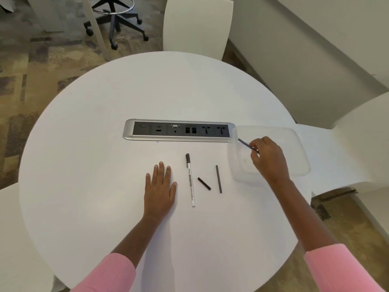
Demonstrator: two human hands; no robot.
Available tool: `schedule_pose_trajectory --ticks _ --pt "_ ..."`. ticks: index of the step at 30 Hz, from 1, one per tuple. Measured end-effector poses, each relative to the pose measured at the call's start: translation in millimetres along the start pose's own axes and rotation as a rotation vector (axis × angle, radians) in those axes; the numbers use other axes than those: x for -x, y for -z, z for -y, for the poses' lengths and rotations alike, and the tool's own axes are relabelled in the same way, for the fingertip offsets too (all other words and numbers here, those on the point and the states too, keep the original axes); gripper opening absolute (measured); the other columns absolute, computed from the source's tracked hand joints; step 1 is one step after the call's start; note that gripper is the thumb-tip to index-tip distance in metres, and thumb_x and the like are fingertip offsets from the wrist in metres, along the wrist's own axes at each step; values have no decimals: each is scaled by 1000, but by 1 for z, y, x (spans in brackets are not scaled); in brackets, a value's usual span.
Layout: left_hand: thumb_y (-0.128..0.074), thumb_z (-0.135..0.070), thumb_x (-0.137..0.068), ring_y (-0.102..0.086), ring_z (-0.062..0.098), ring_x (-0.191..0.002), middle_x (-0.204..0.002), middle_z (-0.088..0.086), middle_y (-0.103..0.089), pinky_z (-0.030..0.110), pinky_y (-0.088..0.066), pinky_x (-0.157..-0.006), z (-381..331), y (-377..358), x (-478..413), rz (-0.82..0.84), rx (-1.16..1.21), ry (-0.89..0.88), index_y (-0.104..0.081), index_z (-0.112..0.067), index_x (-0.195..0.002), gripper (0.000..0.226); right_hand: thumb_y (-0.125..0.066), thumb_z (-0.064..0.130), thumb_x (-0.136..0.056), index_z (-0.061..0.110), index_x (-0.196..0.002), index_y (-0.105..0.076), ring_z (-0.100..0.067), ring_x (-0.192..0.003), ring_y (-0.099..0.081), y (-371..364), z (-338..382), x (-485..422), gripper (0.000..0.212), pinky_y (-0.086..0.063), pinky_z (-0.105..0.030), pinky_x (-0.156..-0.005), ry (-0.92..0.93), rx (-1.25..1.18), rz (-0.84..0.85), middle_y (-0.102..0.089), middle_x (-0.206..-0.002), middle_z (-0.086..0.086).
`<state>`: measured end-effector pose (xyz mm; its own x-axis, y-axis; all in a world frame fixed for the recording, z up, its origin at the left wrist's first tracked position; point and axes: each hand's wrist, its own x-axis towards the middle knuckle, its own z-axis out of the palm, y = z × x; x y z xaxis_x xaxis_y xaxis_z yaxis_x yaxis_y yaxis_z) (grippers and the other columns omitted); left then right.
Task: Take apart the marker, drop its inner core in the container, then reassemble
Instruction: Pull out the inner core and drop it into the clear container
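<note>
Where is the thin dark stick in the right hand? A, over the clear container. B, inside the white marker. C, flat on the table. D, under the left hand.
A: the right hand pinches the thin dark stick over the clear container, off the tabletop.

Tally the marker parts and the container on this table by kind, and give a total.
Marker barrel: 1
Short black piece: 1
Dark rods: 2, the loose rod and the held rod, pinched by the right hand
Clear container: 1
Total: 5
</note>
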<state>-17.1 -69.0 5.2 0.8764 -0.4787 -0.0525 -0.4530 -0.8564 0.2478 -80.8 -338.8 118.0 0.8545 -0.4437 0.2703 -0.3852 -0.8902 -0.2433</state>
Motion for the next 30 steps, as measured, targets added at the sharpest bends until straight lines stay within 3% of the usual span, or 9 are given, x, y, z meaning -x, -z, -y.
schedule_pose_trajectory --ticks 4,8,13,17,21,30 --pt "-4 -39 -97 -50 34 -124 -136 21 -50 52 -39 -98 -6 -2 -5 23 -8 40 -50 -3 -129 67 -60 -15 -64 -3 -73 -65 -41 -59 -59 -2 -35 -14 16 -46 -40 -54 70 123 89 -62 -67 -23" --pt "-28 -32 -91 -53 37 -120 -134 22 -52 55 -42 -94 -11 -3 -5 13 -2 59 -52 -1 -128 54 -52 -9 -75 0 -85 -65 -39 -80 -58 -15 -59 -28 19 -43 -40 -67 130 250 290 -64 -85 -21" --pt "-31 -29 -87 -55 36 -119 -134 21 -52 53 -44 -93 -14 -4 -5 1 -11 73 -50 -2 -128 52 -45 2 -84 9 -100 -61 -30 -100 -55 -26 -68 -41 23 -40 -35 -82 191 399 525 -60 -106 -11" --pt "-30 -29 -88 -53 35 -120 -135 20 -51 50 -43 -96 -15 -7 -4 -27 -21 90 -48 -4 -130 52 -45 2 -84 10 -99 -60 -28 -101 -55 -34 -72 -44 23 -39 -34 -84 216 401 571 -60 -107 -10" --pt "-29 -28 -88 -52 35 -122 -137 19 -50 45 -29 -102 -16 -10 -4 -51 -38 102 -47 -4 -131 52 -45 1 -83 9 -99 -60 -28 -101 -55 -39 -75 -42 24 -40 -34 -84 222 396 598 -60 -107 -10" --pt "-28 -28 -89 -49 34 -125 -139 19 -47 50 -36 -100 -15 -12 -4 -59 -21 109 -46 -4 -133 53 -48 3 -84 10 -101 -59 -28 -101 -55 -34 -73 -38 21 -41 -35 -84 203 330 560 -61 -107 -10"
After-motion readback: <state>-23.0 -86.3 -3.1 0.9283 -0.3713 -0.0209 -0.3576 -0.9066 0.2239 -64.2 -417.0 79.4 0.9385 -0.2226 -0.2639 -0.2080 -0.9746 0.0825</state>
